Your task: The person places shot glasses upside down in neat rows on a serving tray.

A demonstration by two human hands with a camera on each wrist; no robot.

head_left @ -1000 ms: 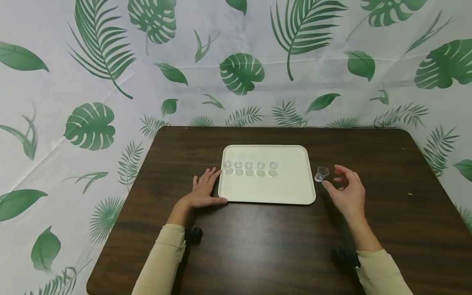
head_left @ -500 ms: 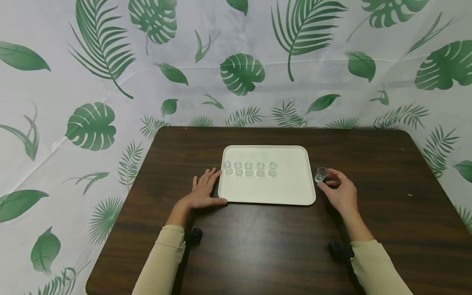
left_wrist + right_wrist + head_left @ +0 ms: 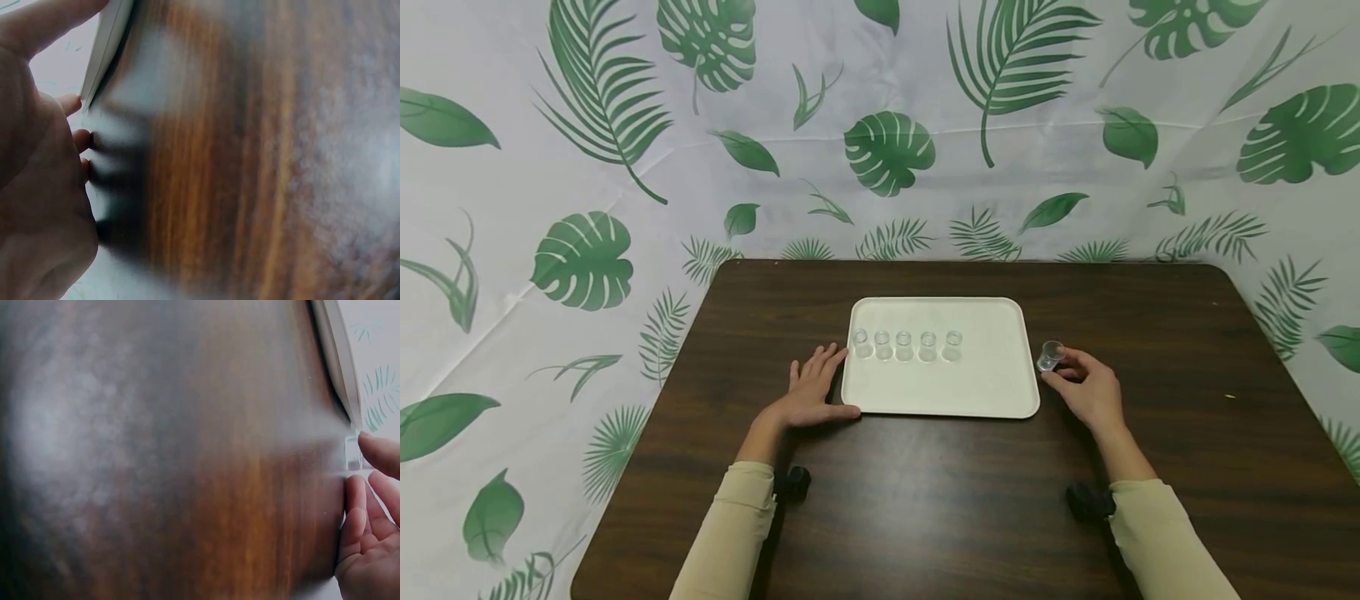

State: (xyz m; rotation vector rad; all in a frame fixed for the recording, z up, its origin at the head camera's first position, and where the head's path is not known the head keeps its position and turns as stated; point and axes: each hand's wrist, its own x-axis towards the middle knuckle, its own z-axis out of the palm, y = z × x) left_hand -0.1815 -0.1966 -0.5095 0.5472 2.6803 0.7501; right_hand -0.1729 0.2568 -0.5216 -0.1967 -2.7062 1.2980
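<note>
Just right of the tray, my right hand (image 3: 1090,393) pinches a small clear shot glass (image 3: 1048,356) between thumb and fingers. The right wrist view catches only part of that shot glass (image 3: 354,452) beside the thumb (image 3: 382,455). My left hand (image 3: 808,398) lies with fingers spread at the left end of the white tray (image 3: 955,396), thumb at its front left corner. In the left wrist view, the left palm (image 3: 44,181) is near the tray edge (image 3: 106,47). Several clear shot glasses (image 3: 904,347) stand in a row on the tray's left part.
A dark wood-grain table (image 3: 925,500) bears the tray. Behind it hangs a white cloth with green leaf prints (image 3: 891,154). A small yellowish speck (image 3: 1230,397) lies on the table to the right.
My right hand has moved left to the lone shot glass and taken it between thumb and fingers. The left hand, the tray and the row of glasses have stayed in place.
</note>
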